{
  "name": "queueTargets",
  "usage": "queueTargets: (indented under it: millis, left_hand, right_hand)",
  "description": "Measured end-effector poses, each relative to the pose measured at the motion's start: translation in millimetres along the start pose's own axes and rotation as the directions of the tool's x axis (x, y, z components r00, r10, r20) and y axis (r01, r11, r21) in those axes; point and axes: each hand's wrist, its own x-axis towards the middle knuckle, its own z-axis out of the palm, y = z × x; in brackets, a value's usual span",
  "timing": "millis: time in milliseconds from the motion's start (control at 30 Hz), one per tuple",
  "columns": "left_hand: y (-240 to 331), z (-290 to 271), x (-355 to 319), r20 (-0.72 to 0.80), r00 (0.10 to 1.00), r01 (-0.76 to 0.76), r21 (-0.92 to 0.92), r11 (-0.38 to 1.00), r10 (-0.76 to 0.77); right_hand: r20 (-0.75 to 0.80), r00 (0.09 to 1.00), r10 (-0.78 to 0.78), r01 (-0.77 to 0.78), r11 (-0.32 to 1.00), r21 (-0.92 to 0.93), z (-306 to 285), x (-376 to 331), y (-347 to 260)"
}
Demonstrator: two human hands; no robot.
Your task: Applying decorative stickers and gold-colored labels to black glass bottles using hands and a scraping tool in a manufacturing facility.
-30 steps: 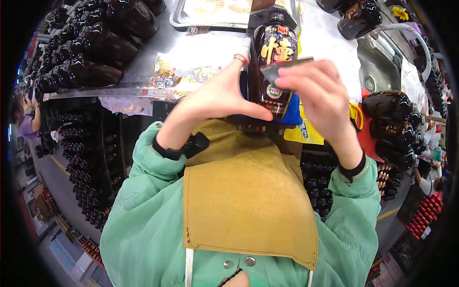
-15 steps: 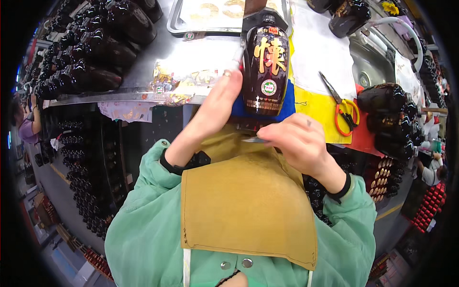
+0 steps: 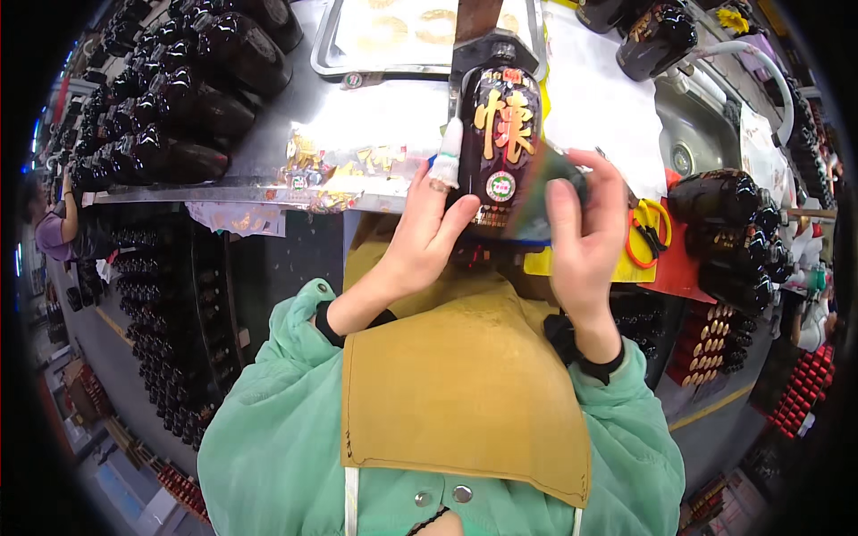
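A glossy dark brown bottle [image 3: 487, 174] with a large gold character and a round green-and-white seal lies on its back, base toward me, its neck at a black support [image 3: 494, 40]. At its left side is my left hand [image 3: 424, 228], fingers apart, with a white wrapping [image 3: 449, 147] on one fingertip beside the glass. Opposite it, my right hand [image 3: 592, 223] is bent, thumb and fingers around a dark green, motion-blurred piece [image 3: 556, 192] against the bottle's lower right side. What this piece is cannot be made out.
Gold foil scraps [image 3: 308, 161] lie on the metal table's left edge, below a metal tray [image 3: 344, 62]. Orange-handled scissors [image 3: 652, 234] rest at right, near a sink [image 3: 693, 134]. Dark bottles [image 3: 241, 54] crowd the left; more bottles [image 3: 719, 201] stand right. A person [image 3: 58, 228] is far left.
My right hand has moved up from below the bottle to its right side; the thin shiny thing it pinched no longer shows, and a dark green piece does. My left hand has opened beside the bottle.
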Motion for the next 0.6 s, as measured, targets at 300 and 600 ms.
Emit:
queueTargets:
  millis: [300,600]
  left_hand:
    - [22.9,-13.2,26.7,-0.047,0.962,-0.228,0.399,0.888,0.268]
    - [38.9,-25.0,56.3,-0.023,0.907,-0.292,0.686,0.667,0.421]
  right_hand:
    - [-0.017,0.999,-0.030,0.029,0.998,-0.061,12.1,43.2,-3.5]
    - [-0.008,0.997,0.073,-0.074,0.997,-0.038,7.0,59.2,3.4]
